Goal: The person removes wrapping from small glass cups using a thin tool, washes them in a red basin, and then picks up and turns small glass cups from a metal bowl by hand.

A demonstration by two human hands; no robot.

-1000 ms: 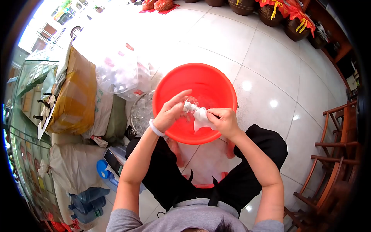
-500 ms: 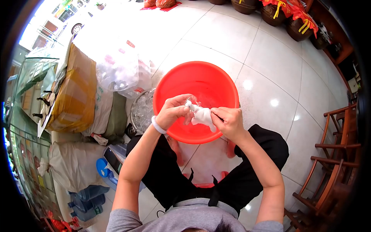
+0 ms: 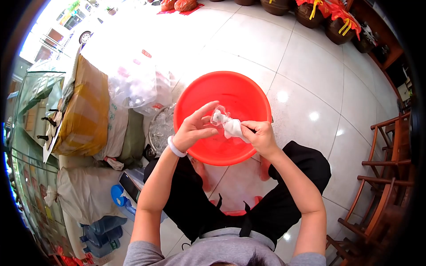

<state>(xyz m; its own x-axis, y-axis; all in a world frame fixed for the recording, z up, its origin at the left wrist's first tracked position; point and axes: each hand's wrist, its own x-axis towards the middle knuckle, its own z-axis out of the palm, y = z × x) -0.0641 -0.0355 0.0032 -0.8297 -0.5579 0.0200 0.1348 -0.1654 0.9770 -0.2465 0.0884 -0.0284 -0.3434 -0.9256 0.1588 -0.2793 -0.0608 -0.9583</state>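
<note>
Left hand point(image 3: 189, 130) spread wide, right hand point(image 3: 262, 137) pinching soft cloth point(image 3: 233, 128) at four o'clock, the likely fragile glass point(image 3: 221, 110) wants gentle gripping round its wall.

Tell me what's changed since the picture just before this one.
The left hand has opened, thumb and forefinger now spread apart around the clear piece; whether it touches is unclear. The right hand still grips the white cloth. The basin stayed put.
</note>
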